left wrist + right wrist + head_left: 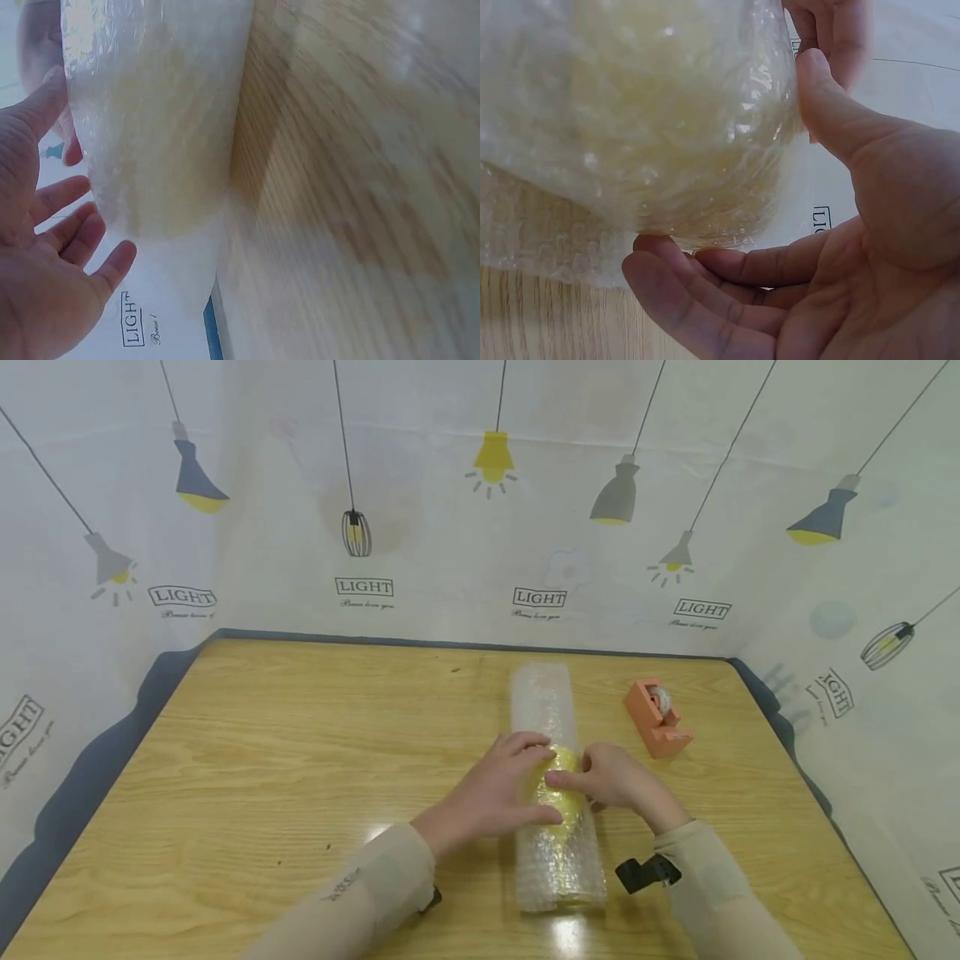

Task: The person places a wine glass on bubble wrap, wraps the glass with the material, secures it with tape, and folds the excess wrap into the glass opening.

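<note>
A roll of clear bubble wrap [543, 702] lies lengthwise on the table around a yellow object, whose exact kind the wrap obscures. My left hand [498, 789] rests on the roll's left side and top, fingers spread. In the left wrist view, that hand [45, 292] has its fingers only lightly bent against the wrap [157, 165]. My right hand [615, 775] holds the roll from the right. Seen from the right wrist, the thumb of this hand [907, 195] lies on top of the wrap [652, 97] and its fingers curl in at the lower edge.
An orange tape dispenser [652, 718] with a roll of clear tape stands at the back right of the wooden table [315, 735]. Behind the table hangs a pale backdrop [435, 552] printed with lamps. Some bubble wrap extends beyond the yellow part toward the far edge.
</note>
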The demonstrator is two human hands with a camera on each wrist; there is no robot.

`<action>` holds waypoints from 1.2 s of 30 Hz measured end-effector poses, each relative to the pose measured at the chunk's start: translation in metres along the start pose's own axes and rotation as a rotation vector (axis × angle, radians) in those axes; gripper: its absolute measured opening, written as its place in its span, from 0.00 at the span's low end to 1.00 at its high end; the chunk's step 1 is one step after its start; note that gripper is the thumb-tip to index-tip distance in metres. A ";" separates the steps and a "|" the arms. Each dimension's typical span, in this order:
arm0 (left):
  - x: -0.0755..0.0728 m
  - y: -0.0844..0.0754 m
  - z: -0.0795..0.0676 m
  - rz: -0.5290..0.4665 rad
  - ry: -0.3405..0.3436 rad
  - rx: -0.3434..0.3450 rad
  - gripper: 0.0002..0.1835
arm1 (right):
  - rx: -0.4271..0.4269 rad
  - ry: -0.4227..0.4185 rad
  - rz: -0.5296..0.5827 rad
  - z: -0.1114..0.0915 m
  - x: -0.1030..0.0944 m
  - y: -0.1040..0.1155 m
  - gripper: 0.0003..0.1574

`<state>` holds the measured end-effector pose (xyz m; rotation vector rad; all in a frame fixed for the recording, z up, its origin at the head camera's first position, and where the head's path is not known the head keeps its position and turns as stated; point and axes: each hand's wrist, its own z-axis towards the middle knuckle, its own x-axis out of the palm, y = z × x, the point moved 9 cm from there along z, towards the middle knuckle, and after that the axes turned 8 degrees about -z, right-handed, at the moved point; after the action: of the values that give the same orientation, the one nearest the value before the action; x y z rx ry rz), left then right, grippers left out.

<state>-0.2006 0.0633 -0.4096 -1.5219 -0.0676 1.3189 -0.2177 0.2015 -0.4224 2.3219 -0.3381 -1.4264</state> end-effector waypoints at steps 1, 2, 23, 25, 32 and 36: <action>-0.001 0.001 -0.002 -0.012 0.006 -0.001 0.44 | -0.005 0.004 0.002 0.000 0.000 0.000 0.34; -0.002 0.003 -0.003 -0.025 0.013 -0.010 0.45 | -0.013 0.008 0.004 0.000 0.000 0.000 0.34; -0.005 0.034 -0.015 -0.070 0.013 -0.174 0.51 | -0.054 0.072 0.122 0.001 0.002 -0.018 0.26; -0.004 0.034 -0.015 -0.073 0.017 -0.175 0.51 | -0.061 0.073 0.133 0.001 0.002 -0.021 0.26; 0.002 0.035 -0.013 -0.106 0.031 -0.184 0.52 | -0.077 0.090 0.162 0.000 0.002 -0.027 0.25; 0.005 0.034 -0.012 -0.123 0.043 -0.189 0.51 | -0.070 0.098 0.152 -0.002 -0.001 -0.030 0.31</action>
<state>-0.2088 0.0440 -0.4397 -1.6768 -0.2614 1.2084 -0.2164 0.2293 -0.4341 2.2482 -0.4202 -1.2289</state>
